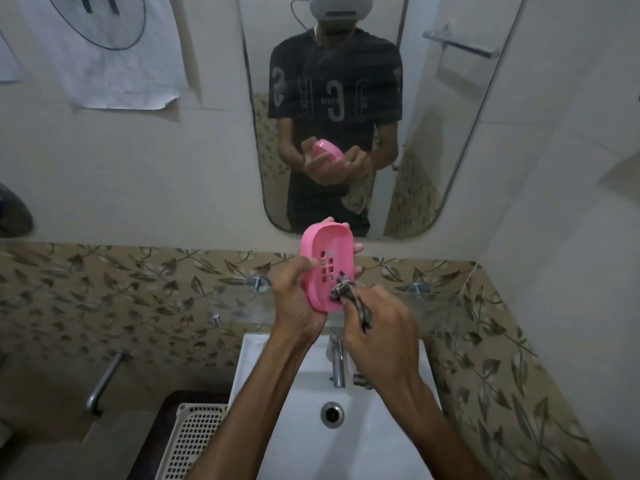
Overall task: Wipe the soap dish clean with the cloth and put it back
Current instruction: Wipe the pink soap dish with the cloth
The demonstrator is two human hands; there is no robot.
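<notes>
My left hand (pixel 298 299) grips a pink oval soap dish (pixel 327 251) by its left rim, holding it tilted upright above the sink with its slotted inside facing me. Fingertips of that hand show past the dish's right edge. My right hand (pixel 381 337) pinches a bunched grey patterned cloth (pixel 346 292), whose tip presses into the lower inside of the dish. The rest of the cloth trails down under my right hand.
A white sink (pixel 381 427) with a chrome tap (pixel 337 362) and drain (pixel 331 414) lies below my hands. A glass shelf (pixel 145 296) runs along the leaf-patterned tiles. A mirror (pixel 450 133) faces me. A cream perforated basket (pixel 194 441) stands lower left, beside a wall spout (pixel 104 382).
</notes>
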